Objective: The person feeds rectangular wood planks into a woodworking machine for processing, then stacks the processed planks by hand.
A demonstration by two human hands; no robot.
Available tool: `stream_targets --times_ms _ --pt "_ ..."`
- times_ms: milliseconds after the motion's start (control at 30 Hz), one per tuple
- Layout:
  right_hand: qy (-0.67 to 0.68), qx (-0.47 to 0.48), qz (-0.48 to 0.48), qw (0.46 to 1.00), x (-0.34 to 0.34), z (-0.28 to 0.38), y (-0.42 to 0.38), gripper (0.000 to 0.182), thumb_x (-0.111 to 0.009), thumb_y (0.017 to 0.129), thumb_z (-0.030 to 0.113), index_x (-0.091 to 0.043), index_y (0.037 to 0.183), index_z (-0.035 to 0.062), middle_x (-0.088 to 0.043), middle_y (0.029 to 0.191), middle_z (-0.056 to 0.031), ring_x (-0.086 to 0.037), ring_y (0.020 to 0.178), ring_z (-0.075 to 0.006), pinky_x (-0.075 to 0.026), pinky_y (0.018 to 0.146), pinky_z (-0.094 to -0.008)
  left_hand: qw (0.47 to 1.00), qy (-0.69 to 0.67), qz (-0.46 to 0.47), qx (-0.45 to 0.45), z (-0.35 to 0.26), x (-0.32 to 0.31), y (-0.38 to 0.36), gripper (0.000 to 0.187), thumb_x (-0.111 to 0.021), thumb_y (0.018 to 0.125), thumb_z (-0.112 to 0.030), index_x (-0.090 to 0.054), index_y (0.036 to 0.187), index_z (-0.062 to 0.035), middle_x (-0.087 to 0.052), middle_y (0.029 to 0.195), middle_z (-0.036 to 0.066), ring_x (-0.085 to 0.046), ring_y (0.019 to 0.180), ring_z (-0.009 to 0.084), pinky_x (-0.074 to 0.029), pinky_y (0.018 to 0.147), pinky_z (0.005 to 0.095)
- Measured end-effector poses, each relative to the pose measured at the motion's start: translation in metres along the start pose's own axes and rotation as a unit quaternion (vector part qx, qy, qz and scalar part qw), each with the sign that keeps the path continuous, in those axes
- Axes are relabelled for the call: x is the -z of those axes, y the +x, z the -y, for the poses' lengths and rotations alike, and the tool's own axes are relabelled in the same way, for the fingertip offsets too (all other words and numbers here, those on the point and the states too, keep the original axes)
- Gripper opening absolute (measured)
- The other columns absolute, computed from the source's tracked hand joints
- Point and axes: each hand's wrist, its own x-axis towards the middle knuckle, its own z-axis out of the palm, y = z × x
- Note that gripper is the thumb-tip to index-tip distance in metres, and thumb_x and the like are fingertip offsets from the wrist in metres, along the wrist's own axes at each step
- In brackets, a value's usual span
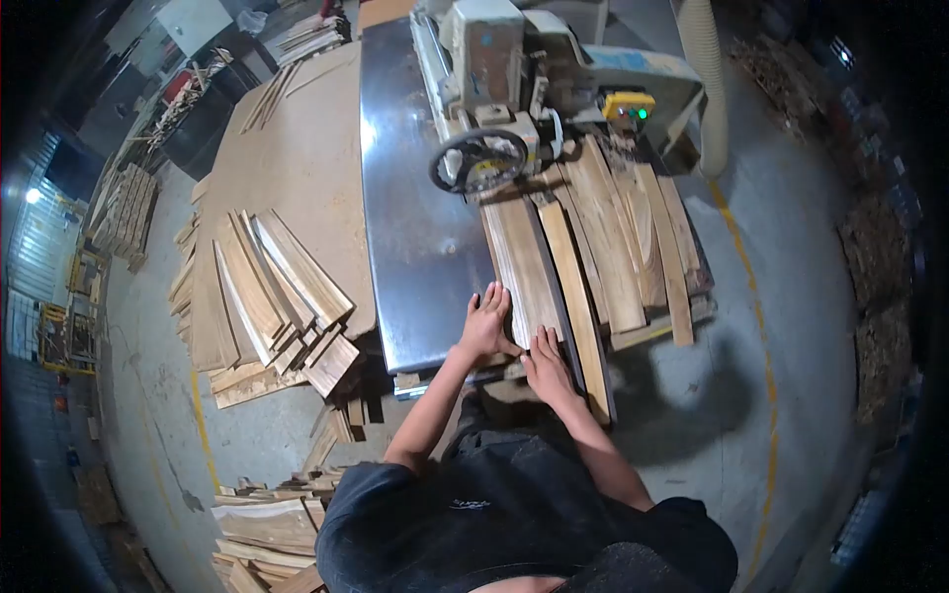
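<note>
Two bare hands worked at one wide wooden board (521, 262), which lay lengthwise along the right part of a single shiny metal surface (425, 267), its far end close below the one black handwheel (479, 161) of a single woodworking machine (491, 54). The left hand (484, 321) rested on the board's left edge near its close end, fingers apart; the right hand (549, 366) lay just beside it on the same end, palm down and its fingers nearly together, neither hand clamped on anything. One narrow wooden strip (573, 296) ran just right of the board, beyond a dark band. The machine carried one yellow control box (630, 105), lit green, and one ribbed hose (710, 89) hung nearby. Farther right, several overlapping planks (618, 237) lay side by side, their exact number unclear. To the left, one brown panel (306, 148) bore one fanned pile of slats (272, 296), more than five, too overlapped to count; another wood stack (267, 524) stood lower left.
</note>
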Motion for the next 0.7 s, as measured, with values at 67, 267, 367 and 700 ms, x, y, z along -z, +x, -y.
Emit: stream_targets --times_ms 67,267,367,700 --pt "0.027 -0.01 -0.003 1.0 -0.006 -0.007 0.023 0.047 -0.056 0.094 0.016 -0.05 0.129 -0.0155 -0.037 0.146 -0.0346 -0.028 0.141 -0.0503 -0.029 0.116 -0.0488 1.0 0.001 0.018 0.01 0.009 0.005 0.012 0.136 -0.085 0.044 -0.062 -0.029 0.148 0.0056 -0.029 0.155 0.027 -0.024 0.147 0.0384 -0.022 0.114 0.0606" --pt "0.022 -0.05 -0.01 0.998 -0.02 -0.012 0.076 0.046 -0.056 0.09 0.008 -0.051 0.13 -0.0131 -0.035 0.148 -0.0331 -0.024 0.143 -0.0501 -0.027 0.117 -0.0477 0.995 -0.013 -0.094 0.013 0.032 0.012 0.03 0.128 -0.082 0.046 -0.067 -0.039 0.146 -0.0009 -0.034 0.154 0.025 -0.03 0.145 0.0366 -0.026 0.114 0.0543" --pt "0.058 -0.07 -0.007 0.996 -0.018 -0.012 0.099 0.047 -0.056 0.089 0.006 -0.051 0.132 -0.0117 -0.03 0.153 -0.0304 -0.019 0.146 -0.047 -0.024 0.119 -0.0454 0.985 -0.028 -0.168 0.027 0.036 0.01 0.027 0.113 -0.081 0.054 -0.064 -0.048 0.141 -0.001 -0.039 0.152 0.023 -0.036 0.142 0.0361 -0.029 0.112 0.0509" --pt "0.031 -0.095 -0.006 0.995 -0.02 -0.022 0.185 0.047 -0.051 0.085 0.001 -0.054 0.132 -0.0072 -0.032 0.154 -0.0258 -0.017 0.147 -0.0434 -0.023 0.119 -0.042 0.96 -0.133 -0.246 0.029 0.04 0.018 0.021 0.076 -0.078 0.074 -0.042 -0.055 0.134 -0.0014 -0.052 0.14 0.019 -0.046 0.133 0.0348 -0.035 0.107 0.0474"
